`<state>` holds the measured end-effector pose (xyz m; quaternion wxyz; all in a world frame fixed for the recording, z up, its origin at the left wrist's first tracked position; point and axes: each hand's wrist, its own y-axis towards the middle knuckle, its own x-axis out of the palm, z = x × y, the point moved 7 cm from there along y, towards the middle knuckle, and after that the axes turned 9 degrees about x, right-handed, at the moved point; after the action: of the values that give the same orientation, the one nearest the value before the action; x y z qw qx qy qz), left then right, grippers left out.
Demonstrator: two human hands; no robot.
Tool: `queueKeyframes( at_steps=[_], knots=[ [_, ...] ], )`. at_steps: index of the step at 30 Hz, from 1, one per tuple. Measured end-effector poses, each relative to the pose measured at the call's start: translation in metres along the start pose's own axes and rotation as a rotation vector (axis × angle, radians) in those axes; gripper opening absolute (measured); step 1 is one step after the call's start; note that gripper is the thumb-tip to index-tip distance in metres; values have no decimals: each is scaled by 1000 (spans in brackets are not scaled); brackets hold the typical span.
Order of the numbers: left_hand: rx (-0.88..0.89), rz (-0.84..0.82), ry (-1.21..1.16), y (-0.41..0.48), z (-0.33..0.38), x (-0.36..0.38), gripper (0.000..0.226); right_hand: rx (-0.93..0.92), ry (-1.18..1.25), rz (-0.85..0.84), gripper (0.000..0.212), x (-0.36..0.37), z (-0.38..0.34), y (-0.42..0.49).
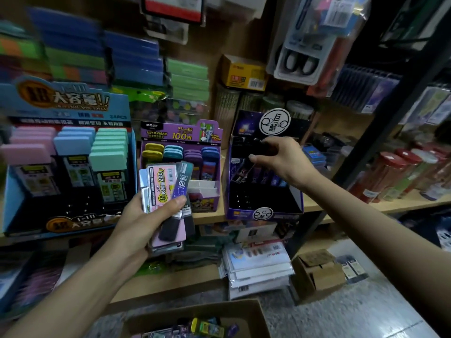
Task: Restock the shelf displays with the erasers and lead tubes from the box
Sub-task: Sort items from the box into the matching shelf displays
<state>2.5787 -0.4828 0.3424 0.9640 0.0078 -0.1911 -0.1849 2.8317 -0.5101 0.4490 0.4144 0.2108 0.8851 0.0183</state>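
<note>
My left hand [146, 220] grips a fanned stack of lead tube packs [166, 189], pink, purple and dark, held in front of the shelf. My right hand [280, 159] pinches one dark lead tube [241, 173] and holds it inside the dark purple display box [263, 213] on the shelf, among other tubes standing there. A small purple display [180, 135] with yellow, teal, purple and blue tubes stands in the middle. A big blue display [14, 181] with pink, blue and green tubes stands at the left. The cardboard box [253, 313] with more packs sits on the floor below.
The wooden shelf edge [210, 215] carries the displays. Red-capped jars [390, 174] stand at the right. A small cardboard carton [317, 272] and stacked white packs [256, 267] lie on the lower shelf. Hanging blister packs [297, 57] fill the wall above. A dark metal post [390, 106] slants at the right.
</note>
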Motion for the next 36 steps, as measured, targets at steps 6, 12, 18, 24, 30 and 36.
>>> queueKeyframes(
  at_steps=[6, 12, 18, 24, 30, 36],
  knots=[
    [-2, -1, 2, 0, 0, 2, 53, -101, -184, -82, 10, 19, -14, 11],
    [-22, -8, -4, -2, 0, 4, 51, -4, -231, -120, 26, 29, -2, 18],
    [-25, -5, -12, -4, 3, 7, 51, 148, -120, 10, 36, 41, 21, 8],
    [-23, 1, -9, -6, 7, 10, 51, 179, -331, 39, 44, 39, 10, 0],
    [-36, -8, 4, -10, 5, 15, 55, 150, 291, -165, 36, 63, -32, -81],
    [-72, 1, -32, -21, -2, 25, 56, 199, 319, -242, 35, 114, -40, -123]
  ],
)
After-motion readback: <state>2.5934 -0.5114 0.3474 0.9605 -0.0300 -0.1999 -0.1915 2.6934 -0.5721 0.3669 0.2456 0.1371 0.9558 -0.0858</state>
